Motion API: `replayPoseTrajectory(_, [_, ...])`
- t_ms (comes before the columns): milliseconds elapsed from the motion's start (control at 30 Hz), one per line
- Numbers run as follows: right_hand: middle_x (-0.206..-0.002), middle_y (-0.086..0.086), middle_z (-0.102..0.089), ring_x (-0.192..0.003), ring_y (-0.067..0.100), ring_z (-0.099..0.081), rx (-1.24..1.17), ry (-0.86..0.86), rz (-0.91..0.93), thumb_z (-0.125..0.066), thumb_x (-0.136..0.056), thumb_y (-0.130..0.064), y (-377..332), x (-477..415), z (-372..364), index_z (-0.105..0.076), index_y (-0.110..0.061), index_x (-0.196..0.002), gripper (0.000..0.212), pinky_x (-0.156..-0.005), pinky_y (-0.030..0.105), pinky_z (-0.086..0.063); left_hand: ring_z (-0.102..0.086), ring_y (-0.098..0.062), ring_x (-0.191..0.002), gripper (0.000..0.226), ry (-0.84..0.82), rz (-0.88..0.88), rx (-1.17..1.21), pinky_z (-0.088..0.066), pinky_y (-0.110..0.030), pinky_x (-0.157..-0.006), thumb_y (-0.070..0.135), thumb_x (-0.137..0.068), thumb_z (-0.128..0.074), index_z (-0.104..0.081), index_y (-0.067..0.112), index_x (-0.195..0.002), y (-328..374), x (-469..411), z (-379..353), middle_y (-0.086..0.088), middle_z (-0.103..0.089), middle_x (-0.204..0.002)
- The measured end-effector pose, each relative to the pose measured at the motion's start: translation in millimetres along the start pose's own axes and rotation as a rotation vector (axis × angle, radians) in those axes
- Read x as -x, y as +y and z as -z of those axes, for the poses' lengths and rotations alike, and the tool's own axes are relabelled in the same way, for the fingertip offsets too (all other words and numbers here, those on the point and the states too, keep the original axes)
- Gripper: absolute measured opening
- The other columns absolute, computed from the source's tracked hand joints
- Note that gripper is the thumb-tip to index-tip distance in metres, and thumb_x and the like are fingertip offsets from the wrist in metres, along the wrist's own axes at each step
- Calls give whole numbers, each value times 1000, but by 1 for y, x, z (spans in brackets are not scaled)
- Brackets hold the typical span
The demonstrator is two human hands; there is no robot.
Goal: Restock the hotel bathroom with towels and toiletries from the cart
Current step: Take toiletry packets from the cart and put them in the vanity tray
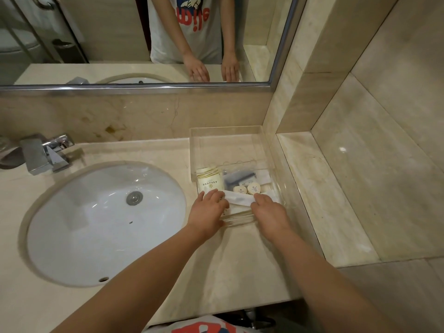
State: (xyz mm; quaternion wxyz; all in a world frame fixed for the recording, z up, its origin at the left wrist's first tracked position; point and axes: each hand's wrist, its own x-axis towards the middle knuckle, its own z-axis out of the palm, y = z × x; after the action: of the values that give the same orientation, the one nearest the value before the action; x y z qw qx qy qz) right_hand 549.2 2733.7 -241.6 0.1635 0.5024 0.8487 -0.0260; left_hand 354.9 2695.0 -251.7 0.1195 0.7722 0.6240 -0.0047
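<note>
At 12 o'clock from both hands, white packet [240, 198] lies 9-to-3 in clear tray [227, 146], left hand [208, 207] and right hand [270, 210] apart on its ends, grip unclear.

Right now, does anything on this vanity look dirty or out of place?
Yes: brownish stains mark the backsplash behind the faucet, and a small dark speck lies in the sink basin. Nothing in the tray looks spilled.

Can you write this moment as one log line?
step: restocking; left hand: touches white packet; right hand: touches white packet; place: clear tray beside sink
</note>
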Motion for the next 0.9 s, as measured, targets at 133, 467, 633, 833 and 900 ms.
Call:
replayPoseTrajectory(133, [-150, 12, -36, -137, 27, -35, -45, 75, 72, -56, -85, -2, -4, -6, 0, -60, -10, -120, 37, -102, 35, -35, -23, -22, -143, 37, -7, 1, 7, -16, -44, -120, 34, -84, -67, -58, 24, -118, -4, 2, 0, -1, -36, -148])
replayPoseTrajectory(467, [-163, 9, -13, -151, 25, -10, -145, 40, 154, -55, -92, -14, -31, -18, -2, -61, -17, -122, 30, -121, 45, -11, 2, -23, -150, 49, -110, 50, 18, -21, -46, -119, 20, -85, -67, -47, 20, -130, -11, 13, -16, -3, -6, -163])
replayPoseTrajectory(633, [-164, 8, -10, -151, 27, -8, -155, -2, 124, -54, -93, -7, -38, -21, -6, -56, -15, -126, 34, -120, 52, -14, -7, -22, -150, 31, -78, 52, 63, -49, -38, -97, 16, -91, -60, -54, 16, -121, -11, 11, -11, -5, -12, -162])
replayPoseTrajectory(833, [-164, 4, -14, -150, 25, -14, -204, 49, 125, -52, -95, -8, -36, -18, -7, -53, -15, -129, 34, -120, 49, -16, -38, -24, -137, 30, -24, 23, 30, -53, -38, -91, 23, -92, -59, -59, 13, -120, -21, 9, -1, -6, -30, -155])
replayPoseTrajectory(900, [-163, 5, -17, -150, 25, -18, -209, 68, 129, -53, -95, -9, -38, -21, -5, -53, -15, -130, 36, -119, 48, -20, -43, -23, -132, 32, -7, 38, 3, -54, -38, -89, 23, -92, -60, -59, 14, -123, -23, 7, 1, -6, -34, -152])
